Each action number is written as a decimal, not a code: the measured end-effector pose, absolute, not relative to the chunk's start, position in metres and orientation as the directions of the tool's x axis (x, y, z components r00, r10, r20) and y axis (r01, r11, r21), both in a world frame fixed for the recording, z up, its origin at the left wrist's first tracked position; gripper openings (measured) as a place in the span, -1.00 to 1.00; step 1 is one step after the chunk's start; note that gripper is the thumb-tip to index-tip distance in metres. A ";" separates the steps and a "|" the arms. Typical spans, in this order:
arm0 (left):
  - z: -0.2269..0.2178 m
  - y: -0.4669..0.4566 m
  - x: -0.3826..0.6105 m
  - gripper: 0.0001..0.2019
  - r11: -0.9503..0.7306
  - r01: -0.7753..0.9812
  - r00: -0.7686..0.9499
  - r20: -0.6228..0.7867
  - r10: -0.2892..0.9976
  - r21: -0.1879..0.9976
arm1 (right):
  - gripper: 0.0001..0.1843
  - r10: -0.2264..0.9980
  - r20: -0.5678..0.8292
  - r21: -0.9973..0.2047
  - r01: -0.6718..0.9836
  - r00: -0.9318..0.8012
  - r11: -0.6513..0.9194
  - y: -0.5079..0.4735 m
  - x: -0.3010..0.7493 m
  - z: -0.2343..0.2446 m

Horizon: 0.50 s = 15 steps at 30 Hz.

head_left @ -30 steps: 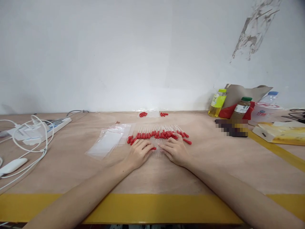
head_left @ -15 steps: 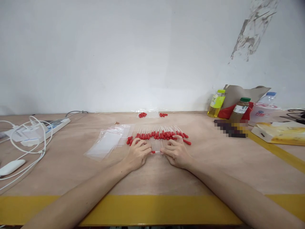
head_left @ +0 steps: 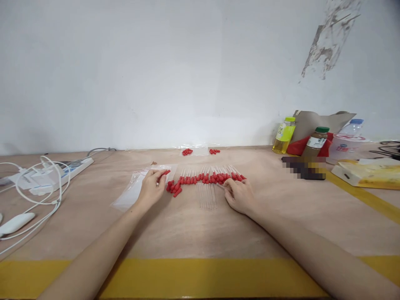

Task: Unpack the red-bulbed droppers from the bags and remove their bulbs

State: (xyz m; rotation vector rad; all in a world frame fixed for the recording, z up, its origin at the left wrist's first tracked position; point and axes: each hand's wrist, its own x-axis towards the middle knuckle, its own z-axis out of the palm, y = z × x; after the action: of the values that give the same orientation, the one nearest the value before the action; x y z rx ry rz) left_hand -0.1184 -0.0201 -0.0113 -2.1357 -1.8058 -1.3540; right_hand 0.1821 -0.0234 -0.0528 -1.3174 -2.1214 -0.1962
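A row of clear glass droppers with red rubber bulbs (head_left: 206, 178) lies across the middle of the wooden table (head_left: 200, 233). Several bare glass tubes (head_left: 206, 196) lie side by side just in front of the row. My left hand (head_left: 152, 186) pinches a red bulb (head_left: 165, 172) at the left end of the row, over the clear plastic bags (head_left: 137, 189). My right hand (head_left: 239, 193) is curled at the right end of the row, fingertips pinched on a thin glass tube.
Two small heaps of red bulbs (head_left: 187, 151) lie by the wall. A power strip and white cables (head_left: 46, 177) are at the left. Bottles (head_left: 285, 135), a brown bag (head_left: 318, 123) and a yellow pack (head_left: 364, 174) crowd the right. Yellow tape (head_left: 200, 277) marks the front edge.
My hands have separated from the middle of the tubes. The left went up and left with a red bulb, the right moved right to the row's end.
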 end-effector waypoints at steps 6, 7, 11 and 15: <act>-0.019 -0.002 -0.136 -0.64 -0.184 0.701 -0.203 0.440 0.875 0.689 | -0.84 0.752 0.569 -0.202 0.830 -0.333 0.520 -0.024 0.170 -0.057; -0.020 -0.001 -0.135 -0.64 -0.190 0.707 -0.185 0.438 0.880 0.681 | -0.83 0.743 0.576 -0.201 0.822 -0.341 0.533 -0.024 0.168 -0.058; -0.021 -0.002 -0.129 -0.65 -0.214 0.762 -0.092 0.429 0.899 0.611 | -0.82 0.711 0.596 -0.182 0.800 -0.373 0.571 -0.027 0.162 -0.059; -0.021 -0.004 -0.122 -0.69 -0.228 0.816 -0.013 0.412 0.911 0.531 | -0.79 0.700 0.590 -0.166 0.789 -0.401 0.592 -0.032 0.160 -0.055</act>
State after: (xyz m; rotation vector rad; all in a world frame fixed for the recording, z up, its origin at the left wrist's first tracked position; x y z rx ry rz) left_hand -0.1218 -0.0038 -0.0208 -2.2959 -2.0281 -1.1618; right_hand 0.1597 -0.0322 -0.0554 -1.1747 -2.1963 -0.1836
